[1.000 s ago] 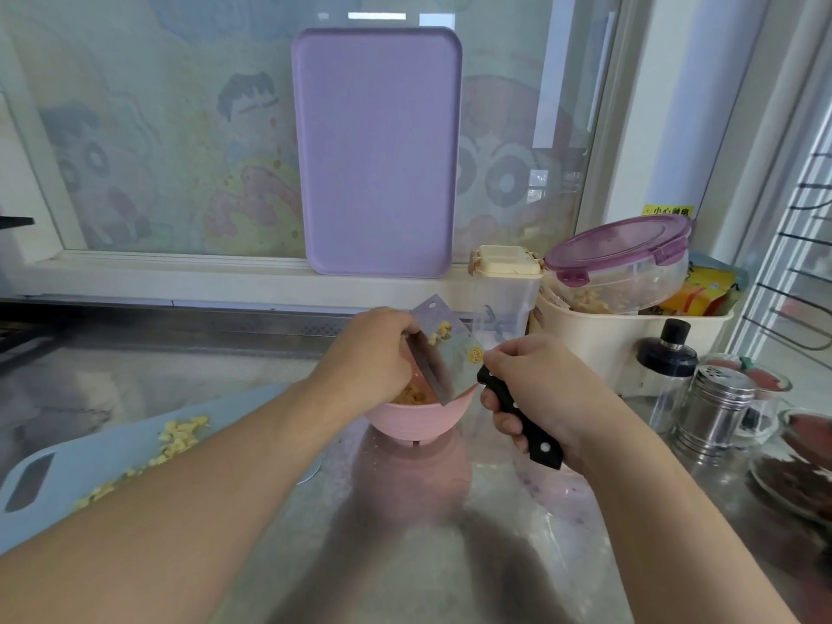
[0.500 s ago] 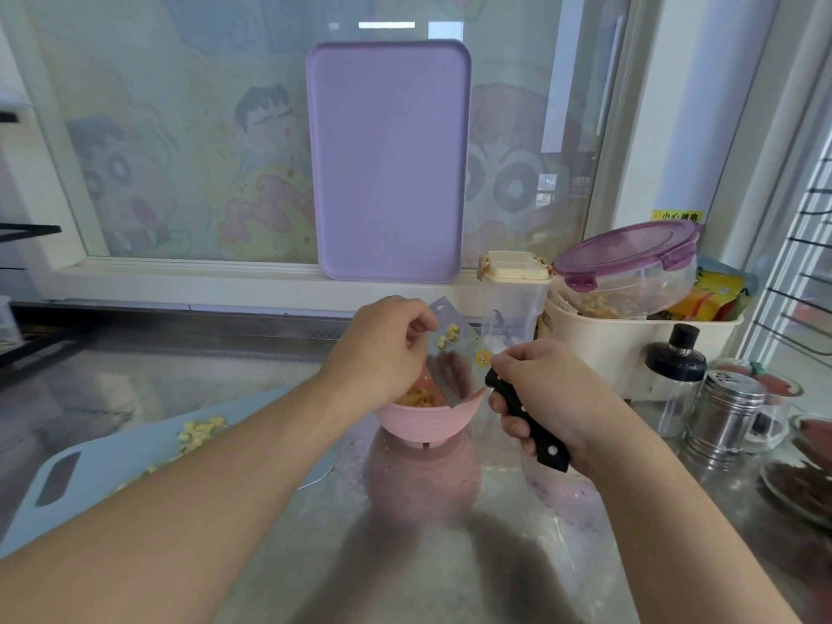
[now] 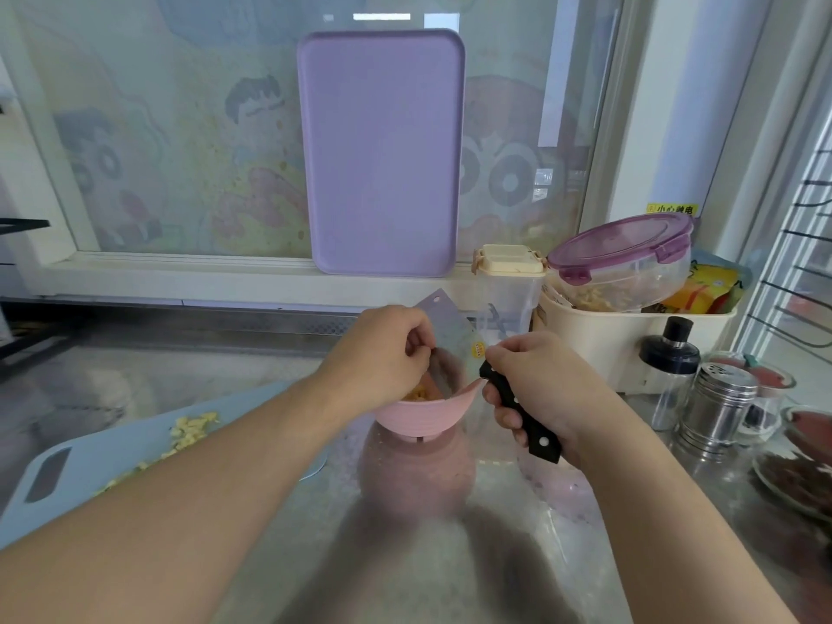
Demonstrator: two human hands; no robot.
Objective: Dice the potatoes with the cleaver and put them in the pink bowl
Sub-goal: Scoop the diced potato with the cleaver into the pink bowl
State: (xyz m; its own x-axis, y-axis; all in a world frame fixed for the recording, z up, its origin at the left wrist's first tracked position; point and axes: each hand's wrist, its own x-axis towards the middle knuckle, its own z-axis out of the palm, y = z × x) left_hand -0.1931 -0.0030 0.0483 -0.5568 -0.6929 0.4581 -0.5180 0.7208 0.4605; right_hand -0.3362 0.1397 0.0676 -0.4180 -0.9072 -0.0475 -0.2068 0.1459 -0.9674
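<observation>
The pink bowl [image 3: 427, 414] stands on the steel counter in the middle, with diced potato [image 3: 416, 393] inside it. My right hand [image 3: 535, 389] grips the black handle of the cleaver [image 3: 450, 335], whose blade tilts up over the bowl. My left hand [image 3: 382, 353] is above the bowl's left side, fingers curled against the blade's face. More diced potato [image 3: 191, 430] lies on the light blue cutting board [image 3: 90, 470] at the left.
A purple board [image 3: 382, 150] leans on the window behind. To the right stand a clear jug [image 3: 508, 290], a cream basket [image 3: 630, 335] holding a purple-lidded container [image 3: 626, 258], a dark-capped bottle [image 3: 668, 367] and a steel shaker [image 3: 716, 407].
The potato bits that clung to the blade are gone from its face. My left hand's fingers have slid down the blade toward the bowl. The right hand has held still.
</observation>
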